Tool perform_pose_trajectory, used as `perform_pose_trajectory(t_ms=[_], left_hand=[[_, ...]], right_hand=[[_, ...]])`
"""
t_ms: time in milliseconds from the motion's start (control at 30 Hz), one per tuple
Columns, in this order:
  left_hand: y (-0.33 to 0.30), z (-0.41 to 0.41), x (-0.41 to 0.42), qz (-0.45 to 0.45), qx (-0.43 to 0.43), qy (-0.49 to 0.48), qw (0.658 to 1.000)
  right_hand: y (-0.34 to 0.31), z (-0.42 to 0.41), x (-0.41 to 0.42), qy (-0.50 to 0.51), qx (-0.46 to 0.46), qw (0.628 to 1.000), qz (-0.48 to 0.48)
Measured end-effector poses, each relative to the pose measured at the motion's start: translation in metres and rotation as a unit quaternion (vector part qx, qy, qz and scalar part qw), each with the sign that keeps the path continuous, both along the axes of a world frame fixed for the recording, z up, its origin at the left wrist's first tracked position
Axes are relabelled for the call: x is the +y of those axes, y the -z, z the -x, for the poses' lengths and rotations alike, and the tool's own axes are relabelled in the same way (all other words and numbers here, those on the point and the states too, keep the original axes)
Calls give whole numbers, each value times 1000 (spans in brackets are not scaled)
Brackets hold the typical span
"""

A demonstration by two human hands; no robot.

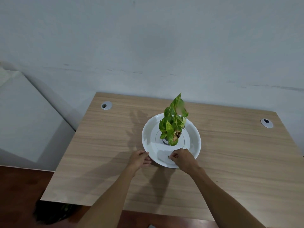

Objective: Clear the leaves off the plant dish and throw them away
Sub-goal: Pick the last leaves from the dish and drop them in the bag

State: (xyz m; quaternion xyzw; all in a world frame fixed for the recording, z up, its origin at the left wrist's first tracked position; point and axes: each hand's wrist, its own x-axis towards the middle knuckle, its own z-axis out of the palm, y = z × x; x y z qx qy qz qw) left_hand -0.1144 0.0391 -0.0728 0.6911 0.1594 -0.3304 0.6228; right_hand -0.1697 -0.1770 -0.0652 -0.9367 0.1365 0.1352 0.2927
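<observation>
Plant dish (148,129): left hand (139,159) clamped on rim at 7 o'clock; right hand (181,157) pinched together over something small at 6; lift gently, steady dish

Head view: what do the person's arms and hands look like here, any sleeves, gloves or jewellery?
Both arms are bare from the bottom edge of the picture up to the hands, with no sleeve in sight. The left hand and right hand wear no gloves. No watch, bracelet or ring is visible, though the fingers are too small to rule out a thin ring.
</observation>
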Motion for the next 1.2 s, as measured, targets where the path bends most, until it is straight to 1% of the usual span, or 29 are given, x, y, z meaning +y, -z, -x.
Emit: perform_pose_trajectory(t_ms=[100, 167, 233, 300, 400, 533, 600, 667, 800, 867, 967, 1000, 1100, 1167, 1200], left_hand=[[-4, 4, 20, -53, -65, 32, 996], [-5, 3, 41, -99, -143, 48, 984], [0, 2, 71, -176, -218, 80, 957], [5, 4, 105, -255, -253, 111, 927], [12, 12, 167, -373, -263, 129, 881], [25, 32, 254, -470, -235, 25, 851], [34, 45, 290, -499, -210, 4, 841], [45, 57, 315, -494, -189, -12, 849], [66, 64, 335, -433, -180, -57, 881], [70, 64, 335, -421, -195, -71, 883], [71, 65, 335, -438, -212, -71, 871], [72, 65, 337, -433, -215, -71, 873], [78, 67, 346, -364, -240, -80, 896], [84, 72, 358, -295, -250, -101, 917], [87, 75, 365, -257, -241, -117, 929]], right_hand=[[-3, -6, 22, -12, -36, 999, -12], [-6, -11, 40, -35, -54, 998, -13], [-10, -17, 61, -66, -74, 995, -7], [-13, -22, 84, -88, -91, 992, 1], [-12, -33, 123, -114, -101, 988, 17], [-17, -51, 187, -167, -117, 979, 2], [-18, -63, 226, -197, -116, 974, 0], [-15, -78, 268, -222, -102, 970, -10], [-4, -102, 357, -282, -102, 953, -35], [-1, -112, 403, -315, -106, 942, -53], [10, -123, 467, -376, -107, 918, -73], [15, -127, 486, -392, -103, 911, -77], [29, -142, 536, -428, -98, 895, -81], [37, -154, 557, -451, -86, 886, -61], [42, -160, 563, -464, -76, 881, -46]])
